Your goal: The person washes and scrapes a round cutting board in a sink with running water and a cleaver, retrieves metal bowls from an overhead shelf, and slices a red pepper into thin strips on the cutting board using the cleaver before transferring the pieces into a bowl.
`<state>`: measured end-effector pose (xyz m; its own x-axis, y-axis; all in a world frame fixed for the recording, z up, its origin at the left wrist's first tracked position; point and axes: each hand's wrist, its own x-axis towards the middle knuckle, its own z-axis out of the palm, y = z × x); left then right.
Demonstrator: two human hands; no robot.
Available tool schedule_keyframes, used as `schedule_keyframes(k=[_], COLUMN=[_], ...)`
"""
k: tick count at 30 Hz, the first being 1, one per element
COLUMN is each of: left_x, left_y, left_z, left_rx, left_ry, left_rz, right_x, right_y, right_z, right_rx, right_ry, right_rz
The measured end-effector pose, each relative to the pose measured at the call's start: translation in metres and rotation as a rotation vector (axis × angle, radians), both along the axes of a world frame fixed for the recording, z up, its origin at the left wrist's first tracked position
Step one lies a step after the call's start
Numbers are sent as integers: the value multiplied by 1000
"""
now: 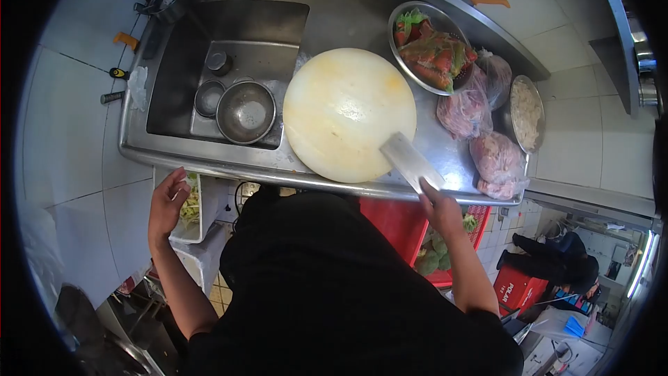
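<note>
I log one steel counter (341,17); its sink basin (264,17); one round chopping board (344,97), flat beside the basin, I judge for rinsing close by; one cleaver (409,158), blade end over the board's near-right edge, long axis diagonal, pointing forward-left; right hand (438,207), wrapped round the cleaver's rear end, seemingly for control; left hand (167,202), empty, loosely spread.

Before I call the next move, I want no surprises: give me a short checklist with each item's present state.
1. Rectangular silver metal cleaver gripped in right hand: ok.
2. Left hand away from the cleaver: ok, near the grey steel counter's left front edge.
3. Round cream chopping board lying on the counter: ok.
4. Cleaver touching the board: cannot tell; it overlaps the right front edge in view.
5. Pinkish lump in clear plastic, right front corner, unwrapped: not ok.
</note>
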<state>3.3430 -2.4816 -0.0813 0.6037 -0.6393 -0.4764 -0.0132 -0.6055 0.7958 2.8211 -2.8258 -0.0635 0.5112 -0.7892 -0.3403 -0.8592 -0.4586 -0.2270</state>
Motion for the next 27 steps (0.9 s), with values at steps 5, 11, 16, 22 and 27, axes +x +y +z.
schedule_keyframes(k=[5, 11, 16, 22, 27], left_x=[-15, -26, -9, 56, 132], left_y=[-66, -113, -34, -42, -124], left_z=[7, 53, 29, 31, 43], left_rx=[-77, -222, -151, -158, -235], left_ry=[-163, -177, -46, -95, -68], left_rz=[-227, -352, 16, 1, -196], right_x=[171, 254, 140, 145, 174], right_y=[-63, -71, -54, -41, -22], right_z=[-45, 4, -29, -57, -64], right_rx=[29, 115, 10, 16, -466], right_ry=[-65, -283, -286, -250, -314], right_rz=[278, 216, 142, -59, -155])
